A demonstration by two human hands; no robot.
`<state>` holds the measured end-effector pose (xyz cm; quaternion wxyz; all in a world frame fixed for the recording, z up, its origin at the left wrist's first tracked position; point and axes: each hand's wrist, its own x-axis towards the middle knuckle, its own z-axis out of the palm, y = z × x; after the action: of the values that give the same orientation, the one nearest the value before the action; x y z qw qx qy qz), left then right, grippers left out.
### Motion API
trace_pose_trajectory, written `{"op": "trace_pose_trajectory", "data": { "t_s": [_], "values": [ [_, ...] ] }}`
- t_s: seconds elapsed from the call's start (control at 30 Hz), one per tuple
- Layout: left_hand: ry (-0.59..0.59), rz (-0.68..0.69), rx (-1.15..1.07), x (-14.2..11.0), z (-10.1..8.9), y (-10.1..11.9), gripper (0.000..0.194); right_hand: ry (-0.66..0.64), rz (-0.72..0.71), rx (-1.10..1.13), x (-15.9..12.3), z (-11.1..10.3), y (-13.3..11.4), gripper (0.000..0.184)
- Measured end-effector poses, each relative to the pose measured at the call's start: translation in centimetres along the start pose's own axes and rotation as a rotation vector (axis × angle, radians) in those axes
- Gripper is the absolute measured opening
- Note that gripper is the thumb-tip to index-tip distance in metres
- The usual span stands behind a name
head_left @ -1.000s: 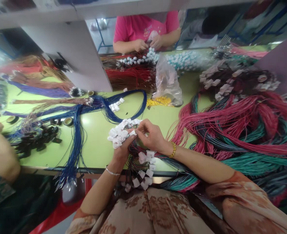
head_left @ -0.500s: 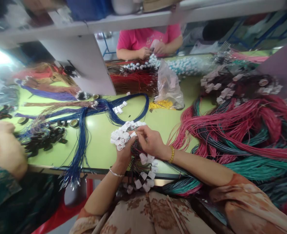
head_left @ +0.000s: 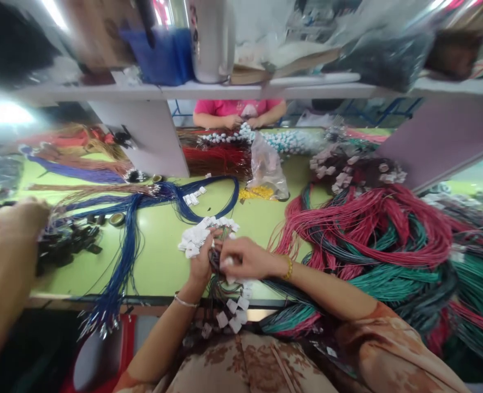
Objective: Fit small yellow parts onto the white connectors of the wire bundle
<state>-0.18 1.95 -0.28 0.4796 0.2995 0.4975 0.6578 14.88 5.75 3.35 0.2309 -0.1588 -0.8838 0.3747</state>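
My left hand [head_left: 201, 265] is closed around a bundle of thin dark wires, just above the front part of the bench. White plastic connectors [head_left: 194, 240] on the wire ends fan out above and left of its fingers. Close beside it, my right hand [head_left: 247, 259] has its fingers pinched on a small white connector [head_left: 227, 262], slightly smeared by motion. More white connectors [head_left: 234, 315] dangle on wires below both hands, over the bench's front edge.
Blue wires [head_left: 129, 240] lie to the left, near black connectors [head_left: 71, 243]. Red and green wires [head_left: 364, 229] are heaped right. Behind stand a plastic bag [head_left: 267, 164] and yellow pieces [head_left: 257, 192]. A co-worker's arm [head_left: 14, 256] reaches in left; another person [head_left: 239, 112] sits opposite beneath a shelf [head_left: 143, 94].
My right hand has moved down from the upper connector cluster to beside the wires under it. The view has tilted up, showing more of the shelf. The left co-worker's arm has reached further in.
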Motion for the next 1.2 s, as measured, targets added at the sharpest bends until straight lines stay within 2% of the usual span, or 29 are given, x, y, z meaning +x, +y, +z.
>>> {"op": "trace_pose_trajectory", "data": {
  "t_s": [0.07, 0.1, 0.17, 0.23, 0.3, 0.33, 0.37, 0.43, 0.47, 0.6, 0.77, 1.0, 1.1, 1.2],
  "values": [
    [-0.05, 0.001, 0.094, -0.2, 0.2, 0.4, 0.034, -0.312, -0.19, -0.111, -1.0, 1.6, -1.1, 0.007],
    [-0.115, 0.026, 0.165, -0.3, 0.3, 0.6, 0.032, -0.409, -0.226, -0.164, -1.3, 2.2, -1.6, 0.007],
    [-0.27, 0.105, 0.289, -0.4, 0.2, 1.1, 0.027, -0.509, -0.238, -0.147, -1.6, 1.9, -2.2, 0.006],
    [-0.375, 0.184, 0.363, -0.5, 0.0, 1.3, 0.021, -0.569, -0.235, 0.053, -1.3, -0.4, -1.8, 0.012],
    [-0.404, 0.24, 0.377, -0.5, -0.4, 1.1, 0.019, -0.575, -0.155, 0.242, -0.5, -4.1, 0.0, 0.02],
    [-0.398, 0.253, 0.358, -0.5, -0.5, 1.0, 0.019, -0.438, -0.036, 0.227, 0.0, -5.9, 1.3, 0.02],
    [-0.383, 0.258, 0.33, -0.5, -0.6, 0.8, 0.019, -0.22, 0.119, 0.135, 0.7, -7.5, 2.9, 0.019],
    [-0.389, 0.267, 0.312, -0.7, -0.8, 0.6, 0.02, 0.261, 0.45, -0.205, 2.0, -9.5, 6.3, 0.011],
    [-0.41, 0.279, 0.338, -0.8, -0.8, 0.5, 0.021, 0.36, 0.516, -0.279, 2.6, -9.8, 8.0, 0.011],
    [-0.509, 0.278, 0.497, -0.9, -0.9, 1.0, 0.037, 0.5, 0.619, -0.375, 4.4, -8.4, 13.1, 0.009],
    [-0.541, 0.125, 0.389, -0.8, -0.9, 1.3, 0.044, 0.576, 0.68, -0.387, 5.0, -6.4, 15.5, 0.009],
    [-0.411, 0.072, 0.325, -1.0, -0.7, 1.5, 0.038, 0.667, 0.684, -0.221, 5.2, -5.8, 16.2, 0.007],
    [-0.341, -0.019, 0.222, -1.1, -0.6, 1.3, 0.038, 0.707, 0.655, -0.044, 4.9, -6.1, 15.7, 0.006],
    [-0.238, -0.119, 0.084, -1.0, -0.6, 0.8, 0.045, 0.72, 0.637, 0.197, 4.2, -6.3, 14.5, 0.012]
  ]
}}
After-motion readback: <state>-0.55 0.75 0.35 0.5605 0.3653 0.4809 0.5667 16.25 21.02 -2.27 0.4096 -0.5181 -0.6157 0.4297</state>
